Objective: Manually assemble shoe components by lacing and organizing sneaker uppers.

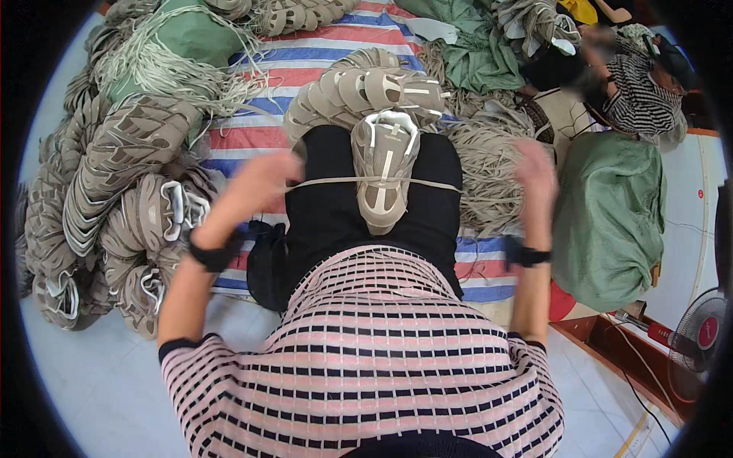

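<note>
A beige shoe upper [384, 174] lies on my black-trousered lap, toe pointing toward me. A beige lace [427, 183] runs taut across it from side to side. My left hand [263, 182] is closed on the lace's left end, just left of the upper. My right hand [534, 174], blurred, is raised at the right over a heap of loose laces [489, 175]; the lace's right end reaches toward it, but whether it grips the lace I cannot tell. Both wrists wear black bands.
Stacks of beige shoe uppers [114, 198] lie at my left and a row of them [366, 88] ahead, on a striped mat [305, 69]. A green sack [607, 217] sits right. Another person [637, 84] sits at far right. A fan [699, 336] stands lower right.
</note>
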`<state>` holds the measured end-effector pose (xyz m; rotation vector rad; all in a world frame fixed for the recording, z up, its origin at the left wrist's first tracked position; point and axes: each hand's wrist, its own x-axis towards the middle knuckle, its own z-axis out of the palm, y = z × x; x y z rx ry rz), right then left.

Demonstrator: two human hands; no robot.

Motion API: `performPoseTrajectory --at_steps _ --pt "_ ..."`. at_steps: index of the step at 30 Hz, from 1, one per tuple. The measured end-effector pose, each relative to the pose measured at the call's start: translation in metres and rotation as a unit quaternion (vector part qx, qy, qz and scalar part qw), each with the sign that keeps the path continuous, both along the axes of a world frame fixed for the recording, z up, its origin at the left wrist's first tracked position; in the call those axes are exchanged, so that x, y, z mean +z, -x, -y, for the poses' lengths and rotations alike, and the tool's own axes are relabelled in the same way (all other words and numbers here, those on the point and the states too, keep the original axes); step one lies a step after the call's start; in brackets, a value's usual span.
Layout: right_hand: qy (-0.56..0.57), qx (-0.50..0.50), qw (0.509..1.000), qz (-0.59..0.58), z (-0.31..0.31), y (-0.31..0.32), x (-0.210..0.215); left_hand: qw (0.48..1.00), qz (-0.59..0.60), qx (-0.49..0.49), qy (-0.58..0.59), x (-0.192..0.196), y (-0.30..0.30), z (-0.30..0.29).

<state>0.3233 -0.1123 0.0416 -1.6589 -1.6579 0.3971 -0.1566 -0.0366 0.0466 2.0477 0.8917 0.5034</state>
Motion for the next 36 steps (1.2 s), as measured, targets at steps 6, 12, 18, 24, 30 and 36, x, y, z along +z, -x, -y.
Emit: performPoseTrajectory --at_steps 6,12,18,24,30,36 --pt "0.320 0.298 0.843 -0.313 -0.013 0.198 0.009 0.973 0.059 -0.069 0.213 0.020 -0.080 0.012" --pt "0.425 0.289 0.808 -0.289 -0.007 0.146 -0.002 0.963 -0.019 0.104 0.248 -0.035 0.018 0.011" --pt "0.414 0.310 0.815 -0.262 0.003 0.142 -0.048 0.933 -0.332 0.137 0.034 -0.065 0.041 0.029" --pt "0.341 0.356 0.869 -0.048 -0.013 0.147 -0.045 0.934 -0.340 0.050 -0.097 -0.040 -0.008 0.034" --pt "0.303 0.353 0.883 -0.063 -0.020 0.187 -0.035 0.923 0.197 -0.011 0.329 -0.057 -0.092 0.044" --pt "0.336 0.372 0.853 -0.143 -0.022 0.182 -0.040 0.964 0.070 0.016 0.257 -0.053 -0.088 0.038"
